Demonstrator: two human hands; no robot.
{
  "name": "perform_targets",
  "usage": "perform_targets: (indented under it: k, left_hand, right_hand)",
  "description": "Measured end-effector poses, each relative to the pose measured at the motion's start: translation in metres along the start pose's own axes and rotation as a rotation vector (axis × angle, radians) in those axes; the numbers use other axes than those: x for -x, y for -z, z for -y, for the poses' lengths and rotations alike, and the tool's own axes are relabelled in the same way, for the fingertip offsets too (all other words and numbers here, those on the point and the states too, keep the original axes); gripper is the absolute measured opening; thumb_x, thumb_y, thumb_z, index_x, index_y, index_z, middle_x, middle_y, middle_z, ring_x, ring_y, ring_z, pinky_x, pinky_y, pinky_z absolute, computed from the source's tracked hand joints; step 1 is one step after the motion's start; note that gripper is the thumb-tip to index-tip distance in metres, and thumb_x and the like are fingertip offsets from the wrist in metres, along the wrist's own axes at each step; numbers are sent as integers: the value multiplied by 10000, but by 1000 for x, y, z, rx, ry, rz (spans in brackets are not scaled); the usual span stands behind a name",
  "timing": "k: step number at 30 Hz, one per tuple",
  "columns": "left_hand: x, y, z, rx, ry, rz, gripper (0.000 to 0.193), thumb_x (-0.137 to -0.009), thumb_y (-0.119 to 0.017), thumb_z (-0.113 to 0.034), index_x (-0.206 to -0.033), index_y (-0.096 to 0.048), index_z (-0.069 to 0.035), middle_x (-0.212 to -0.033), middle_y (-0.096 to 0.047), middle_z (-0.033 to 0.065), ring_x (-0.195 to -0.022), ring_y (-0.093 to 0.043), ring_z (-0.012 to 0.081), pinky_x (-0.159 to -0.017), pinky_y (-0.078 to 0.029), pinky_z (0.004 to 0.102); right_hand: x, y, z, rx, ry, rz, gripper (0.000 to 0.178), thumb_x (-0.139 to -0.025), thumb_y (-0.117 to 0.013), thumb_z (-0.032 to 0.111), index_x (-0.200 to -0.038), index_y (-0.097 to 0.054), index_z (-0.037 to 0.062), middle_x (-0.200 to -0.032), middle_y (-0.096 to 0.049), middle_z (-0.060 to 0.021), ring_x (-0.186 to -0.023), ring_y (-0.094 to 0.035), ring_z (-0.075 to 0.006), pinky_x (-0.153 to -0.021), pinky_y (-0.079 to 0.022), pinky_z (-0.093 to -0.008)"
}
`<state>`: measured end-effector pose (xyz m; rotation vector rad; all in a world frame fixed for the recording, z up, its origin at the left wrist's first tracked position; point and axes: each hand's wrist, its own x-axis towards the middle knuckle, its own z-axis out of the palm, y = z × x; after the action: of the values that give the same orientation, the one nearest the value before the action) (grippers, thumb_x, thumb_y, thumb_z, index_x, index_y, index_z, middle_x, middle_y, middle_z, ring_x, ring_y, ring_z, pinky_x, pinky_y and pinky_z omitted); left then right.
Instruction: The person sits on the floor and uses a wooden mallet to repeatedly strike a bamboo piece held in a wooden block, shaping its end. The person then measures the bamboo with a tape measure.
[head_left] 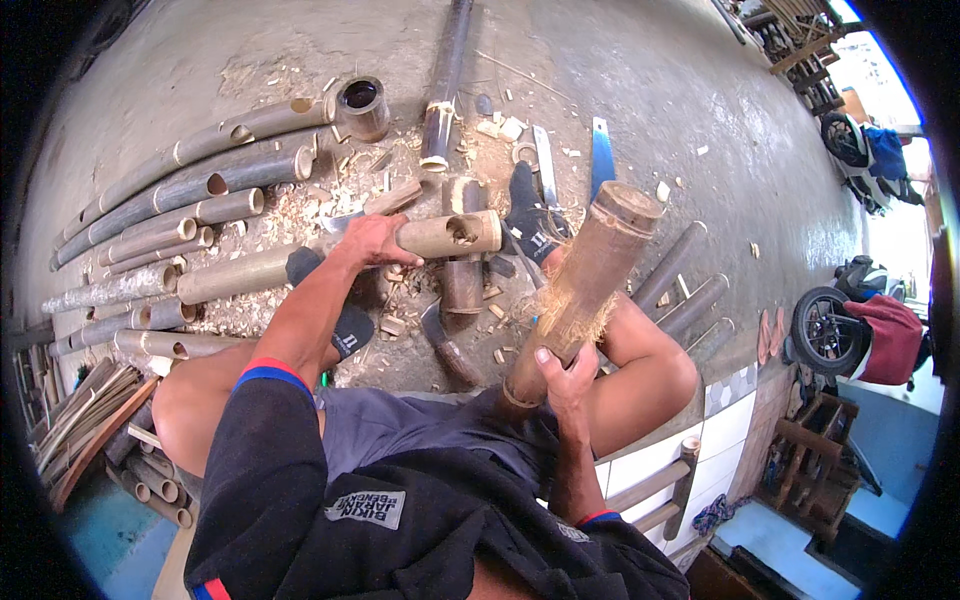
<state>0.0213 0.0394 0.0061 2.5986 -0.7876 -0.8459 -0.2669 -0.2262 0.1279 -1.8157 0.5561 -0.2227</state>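
Thick brown bamboo tube w/ frayed fibres was ctr-right, R hand clasped round its lower part; L hand gripped pale bamboo tube w/ round hole, ctr. Flat blue blade lay upper ctr-right.

Around you spreads a grey concrete floor, worn and patchy, with a shine toward your right. Strong daylight comes through a bright opening at the far right, near two parked motorbikes, the nearer draped with a red cloth. Closer on your right lie white tiles and dark wooden furniture beside a blue surface.
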Motion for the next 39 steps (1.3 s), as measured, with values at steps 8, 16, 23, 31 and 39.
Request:
perform_targets:
  k: [8,16,23,31,39]
  left_hand:
    - [-8,-9,14,65,-5,129,981,-605,-806,-734,-1356,-626,-129,-1225,-701,183,-1161,-657,355,-996,-500,468]
    - [13,-27,-82,204,-676,-497,892,-748,-808,-478,-1494,-458,-138,-1464,-420,256,-1368,-412,461,-1152,-361,549]
    - [-7,-57,-138,354,-887,-292,574,-754,-779,-293,-1271,-605,-112,-1112,-670,151,-1020,-655,376,-890,-512,524]
    - [-60,92,-46,1003,-212,-1012,415,-959,-665,-304,-1226,-560,-4,-1084,-673,153,-968,-636,226,-854,-520,361]
    - [-107,179,75,1052,109,-1372,582,-817,-767,-256,-1227,-497,57,-1054,-681,172,-947,-654,242,-892,-510,381]
  right_hand:
    - [-15,-13,22,79,4,54,647,-752,-787,270,-1290,-582,-25,-1242,-604,-196,-1159,-588,-346,-1029,-452,-456]
    - [-29,-29,34,237,176,125,671,-709,-801,254,-1283,-590,-23,-1334,-542,-246,-1248,-525,-424,-1078,-419,-496]
    - [-29,-26,43,240,249,147,764,-697,-827,320,-1324,-564,-29,-1411,-496,-272,-1320,-493,-430,-1110,-398,-494]
    - [-20,3,10,-101,-151,-28,670,-766,-812,365,-1268,-592,-19,-1149,-673,-126,-1048,-633,-250,-959,-495,-404]
    - [-31,-15,-1,19,-251,85,721,-761,-802,429,-1283,-590,-20,-1153,-674,-147,-1058,-635,-267,-966,-487,-402]
